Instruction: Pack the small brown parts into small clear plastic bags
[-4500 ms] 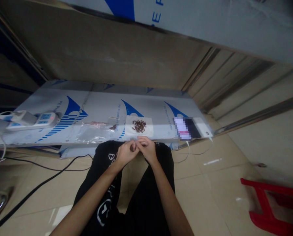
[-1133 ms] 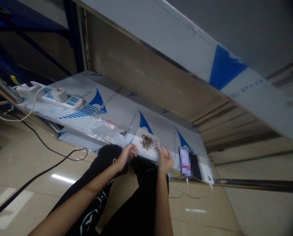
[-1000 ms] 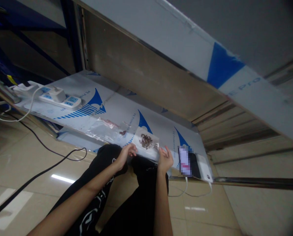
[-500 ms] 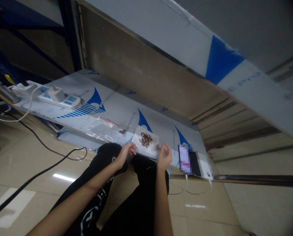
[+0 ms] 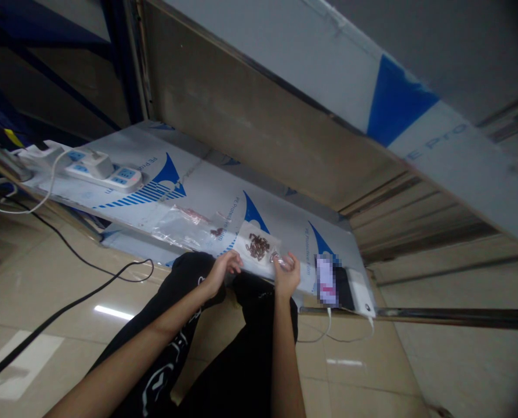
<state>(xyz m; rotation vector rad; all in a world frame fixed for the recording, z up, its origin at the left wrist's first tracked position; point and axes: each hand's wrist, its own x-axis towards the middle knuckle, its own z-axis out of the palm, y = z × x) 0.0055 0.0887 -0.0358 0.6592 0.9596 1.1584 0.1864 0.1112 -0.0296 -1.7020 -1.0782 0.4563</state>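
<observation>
A heap of small brown, shiny pieces [image 5: 259, 247] lies on a pale square sheet [image 5: 246, 232] on the shelf. Beside it, partly covered by my fingers, is a smaller group of clear-and-brown pieces [image 5: 276, 257]. My right hand [image 5: 287, 275] is at this smaller group, thumb and fingers apart around it. At the front edge, left of the sheet, my left hand [image 5: 226, 269] has its fingers curled together; whatever they may hold is too small to make out. A clear plastic bag [image 5: 183, 229] lies further left, with a few dark pieces [image 5: 216, 232] near its right end.
A white power strip [image 5: 126, 179] with plugs and cables occupies the shelf's left end. On the right lie a blurred-out phone [image 5: 327, 281] and a white power bank [image 5: 361, 295], with white cables hanging over the edge. An upper shelf panel [image 5: 311, 64] overhangs the work surface.
My right hand has moved left, its thumb and fingers now over the smaller group of pieces and spread wider. My left hand has stayed nearly still.
</observation>
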